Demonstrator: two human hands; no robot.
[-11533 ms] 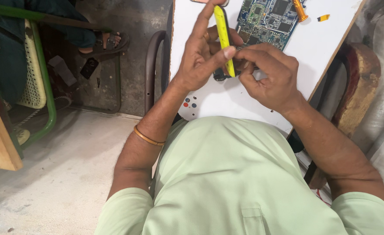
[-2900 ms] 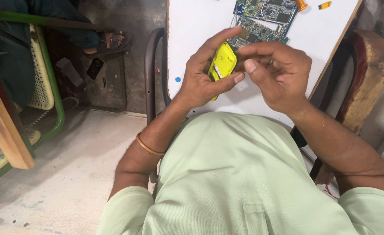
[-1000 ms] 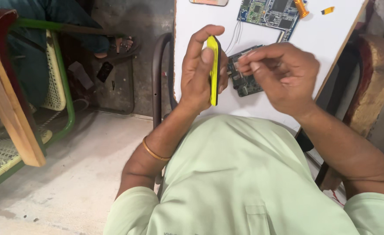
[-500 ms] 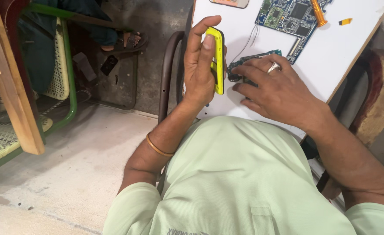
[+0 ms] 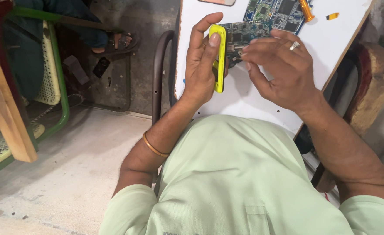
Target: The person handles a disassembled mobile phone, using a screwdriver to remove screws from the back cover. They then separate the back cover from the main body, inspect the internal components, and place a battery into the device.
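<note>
My left hand [image 5: 200, 72] has its grip closed on a slim yellow phone casing [image 5: 219, 58], held on edge with its long axis running away from me, up toward the far side of the white worktop [image 5: 261, 100]. The index finger lies along the casing's top edge and the thumb presses from the outer side. My right hand [image 5: 283, 69] sits just to the right, fingers curled and pinched at a small dark circuit board [image 5: 234, 37] that lies between the two hands, touching or nearly touching the casing's inner face. Whether the fingertips truly clamp the board I cannot tell; they cover its edge. The board lies to the right of the casing, so the right hand is the nearer one. Beyond it rests a larger blue-green circuit board [image 5: 272, 11], an orange screwdriver handle [image 5: 306, 9] and a small yellow-and-black scrap [image 5: 332, 16]. No readable labels or packages show.
</note>
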